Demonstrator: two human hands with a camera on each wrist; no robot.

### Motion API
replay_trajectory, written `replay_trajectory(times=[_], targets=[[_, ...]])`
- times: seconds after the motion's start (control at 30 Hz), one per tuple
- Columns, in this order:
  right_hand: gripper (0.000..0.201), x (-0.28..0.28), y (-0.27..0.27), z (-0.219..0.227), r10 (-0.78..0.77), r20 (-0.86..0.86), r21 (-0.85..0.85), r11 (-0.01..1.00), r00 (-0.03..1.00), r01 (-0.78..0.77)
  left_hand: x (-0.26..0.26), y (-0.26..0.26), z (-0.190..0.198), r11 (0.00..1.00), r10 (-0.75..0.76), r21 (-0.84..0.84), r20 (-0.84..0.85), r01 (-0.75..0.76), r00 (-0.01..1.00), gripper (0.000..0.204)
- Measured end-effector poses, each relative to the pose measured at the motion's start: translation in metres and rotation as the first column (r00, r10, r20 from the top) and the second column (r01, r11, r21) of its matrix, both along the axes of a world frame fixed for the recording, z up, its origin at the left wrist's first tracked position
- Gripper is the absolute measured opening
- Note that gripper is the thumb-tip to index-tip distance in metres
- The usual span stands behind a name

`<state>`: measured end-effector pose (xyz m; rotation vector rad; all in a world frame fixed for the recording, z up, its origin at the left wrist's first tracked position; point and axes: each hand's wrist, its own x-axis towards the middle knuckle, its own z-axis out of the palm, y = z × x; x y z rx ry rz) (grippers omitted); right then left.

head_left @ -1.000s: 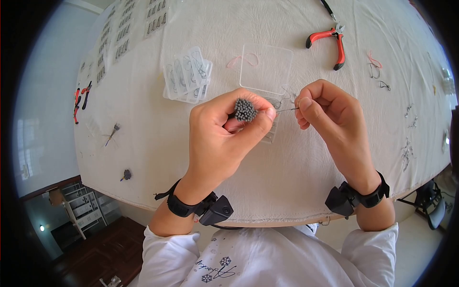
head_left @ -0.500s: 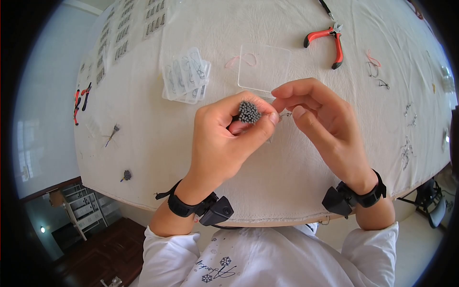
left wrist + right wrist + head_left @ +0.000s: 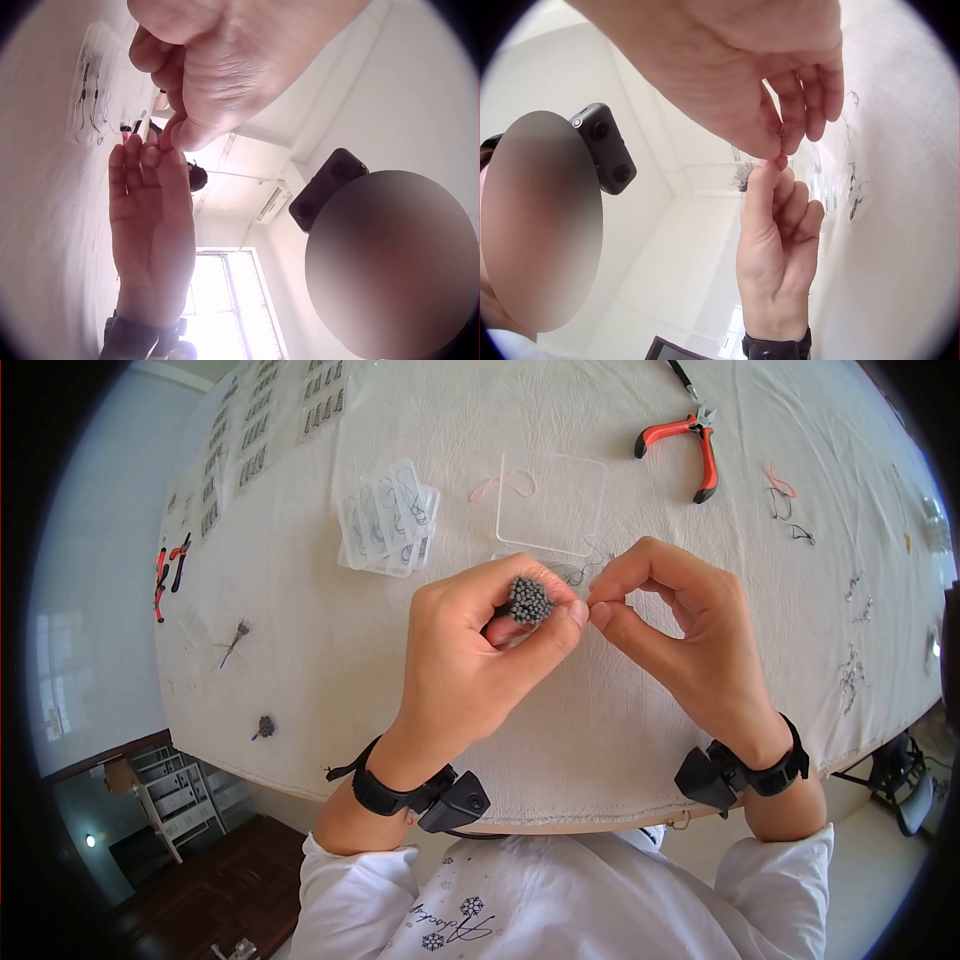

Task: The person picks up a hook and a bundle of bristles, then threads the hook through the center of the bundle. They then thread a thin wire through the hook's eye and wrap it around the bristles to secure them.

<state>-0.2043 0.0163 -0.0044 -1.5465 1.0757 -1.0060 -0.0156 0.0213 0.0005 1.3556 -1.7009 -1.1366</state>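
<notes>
In the head view my left hand (image 3: 480, 640) holds a bundle of thin grey-tipped stems (image 3: 530, 601) in its curled fingers, round tips facing up. Its thumb and index finger pinch together at the right of the bundle. Thumb and index finger of my right hand (image 3: 680, 610) pinch right beside them, where a fine dark wire ran earlier; the fingers now mostly cover it. The right wrist view shows both hands' fingertips meeting, with the bundle's grey tips (image 3: 742, 177) behind. Partly under the hands lies a clear plastic box with thin wire pieces (image 3: 568, 573).
A stack of clear boxes (image 3: 388, 520) with wire pieces lies left of a clear lid (image 3: 550, 502). Red-handled cutters (image 3: 700, 445) lie at the back right. Small metal pieces (image 3: 852, 678) are scattered on the right; small dark bundles (image 3: 236, 640) lie on the left.
My right hand has moved left to the left fingertips. Its fingers spread half a second ago and pinch again now. The left hand has shifted slightly right with the bundle.
</notes>
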Motion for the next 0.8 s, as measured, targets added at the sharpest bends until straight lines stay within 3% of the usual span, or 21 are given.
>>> replay_trajectory(times=[0.13,0.27,0.37,0.47,0.67,0.8], targets=[[0.005,0.0019,-0.0004,-0.0061,-0.001,0.077,-0.013,1.0,0.997,0.002,-0.0005,-0.0007,0.003,1.0,-0.002,0.029,-0.002,0.002,1.0,0.012],[0.004,0.0038,0.0009,-0.006,-0.012,0.176,0.111,0.994,0.984,-0.008,-0.0026,-0.0005,0.0001,0.998,0.013,0.063,-0.066,-0.008,0.998,0.012],[0.005,0.0034,0.0023,-0.0065,-0.011,0.167,0.193,0.981,0.986,-0.022,-0.0033,0.0008,-0.0018,1.0,0.006,-0.009,0.037,-0.006,0.999,0.011],[0.005,0.0046,0.0037,-0.0081,-0.017,0.181,0.267,0.963,0.983,-0.032,-0.0049,-0.0004,-0.0029,0.982,-0.015,-0.187,0.108,0.035,0.994,0.01],[0.006,0.0059,0.0048,-0.0098,-0.026,0.236,0.302,0.952,0.971,-0.048,-0.0053,-0.0008,-0.0048,0.998,-0.003,-0.057,0.026,0.004,1.0,0.009],[0.005,0.0057,0.0051,-0.0078,-0.03,0.235,0.35,0.935,0.971,-0.056,-0.0062,-0.0002,-0.0046,0.997,-0.014,-0.07,0.041,0.017,0.999,0.007]])
